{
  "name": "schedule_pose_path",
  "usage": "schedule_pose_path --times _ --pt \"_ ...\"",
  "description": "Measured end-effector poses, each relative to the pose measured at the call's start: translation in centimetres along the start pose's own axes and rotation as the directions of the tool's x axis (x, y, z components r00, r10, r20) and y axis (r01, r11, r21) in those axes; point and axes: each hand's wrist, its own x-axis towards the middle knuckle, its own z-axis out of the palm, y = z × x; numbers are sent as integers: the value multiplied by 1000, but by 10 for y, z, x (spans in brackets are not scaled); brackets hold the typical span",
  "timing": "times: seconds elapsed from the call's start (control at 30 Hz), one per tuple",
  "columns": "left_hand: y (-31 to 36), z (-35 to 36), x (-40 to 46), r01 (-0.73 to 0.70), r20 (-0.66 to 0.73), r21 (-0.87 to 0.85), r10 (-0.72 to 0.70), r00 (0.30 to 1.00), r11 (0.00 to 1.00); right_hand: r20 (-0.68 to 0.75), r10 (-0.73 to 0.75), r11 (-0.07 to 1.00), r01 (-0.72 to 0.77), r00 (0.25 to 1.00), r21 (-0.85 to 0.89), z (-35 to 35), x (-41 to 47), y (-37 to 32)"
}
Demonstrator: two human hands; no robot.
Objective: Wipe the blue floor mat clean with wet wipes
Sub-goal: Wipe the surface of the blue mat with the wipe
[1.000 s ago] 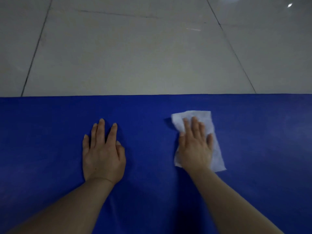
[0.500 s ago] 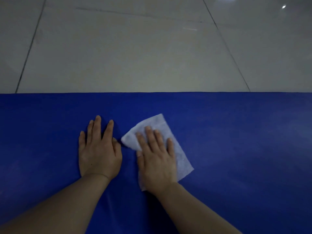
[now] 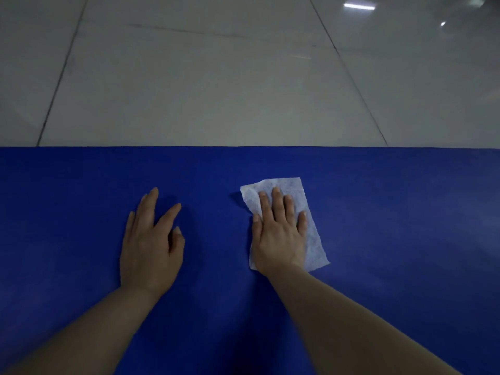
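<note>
The blue floor mat (image 3: 392, 217) fills the lower half of the view, its far edge running straight across the middle. A white wet wipe (image 3: 311, 234) lies flat on the mat right of centre. My right hand (image 3: 278, 231) presses on it with straight fingers, covering its left part. My left hand (image 3: 150, 244) rests flat on the bare mat to the left, a hand's width from the wipe, fingers slightly spread.
Beyond the mat's far edge lies a pale grey tiled floor (image 3: 203, 85) with dark grout lines. Light reflections (image 3: 358, 6) show on the tiles at the top right.
My right hand slid the wipe left until it was close beside my left hand, then back to the right. My left hand stayed in place on the mat.
</note>
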Motion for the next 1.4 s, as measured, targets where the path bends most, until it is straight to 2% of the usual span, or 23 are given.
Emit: schedule_pose_path --times 0.1,0.2,0.3,0.43,0.5,0.6,0.7,0.73,0.83,0.93,1.0,1.07,1.13,1.2,1.3,1.4 --pt "-26 -14 -45 -32 79 149 20 997 988 3 6 1000 -6 1000 -5 -2 1 0" --pt "-38 -16 -60 -42 148 213 10 989 976 22 21 1000 -21 1000 -16 -4 -1 -1" --pt "-36 -14 -54 -48 125 235 19 992 971 35 20 999 -18 999 -48 -4 0 -3" --pt "-36 -12 -55 -57 90 243 37 995 968 67 94 995 -90 993 -53 -6 -9 -23" --pt "-36 -12 -54 -63 93 236 42 995 970 63 -2 1000 4 998 -31 4 -30 -53" --pt "-37 -14 -53 -66 100 221 45 994 973 76 -247 969 246 966 24 18 -64 -95" --pt "-37 -15 -54 -63 107 217 40 993 974 35 -319 946 321 947 -48 14 -57 -71" --pt "-37 -15 -55 -65 105 212 43 994 975 67 -250 964 255 966 -70 12 -51 -51" --pt "-37 -15 -55 -63 98 214 43 994 975 62 102 991 -96 993 -88 -2 -39 5" --pt "-37 -14 -56 -60 93 224 40 995 973 64 256 967 -256 964 -6 -6 -48 8" --pt "-37 -13 -56 -58 90 230 39 995 971 81 192 981 -192 978 1 -2 -61 -15" --pt "-37 -12 -55 -62 90 223 43 995 973 58 2 1000 -3 998 22 9 -78 -50" --pt "-39 -12 -54 -58 94 211 39 995 976 55 -192 981 191 980 18 23 -100 -80" --pt "-39 -12 -54 -58 98 206 38 994 977 90 -252 967 248 963 53 28 -107 -85" --pt "-39 -12 -55 -65 87 213 47 995 975 60 -105 993 108 993 -42 21 -92 -37" --pt "-38 -12 -55 -57 89 214 39 995 975 71 192 981 -189 979 -53 7 -75 20"
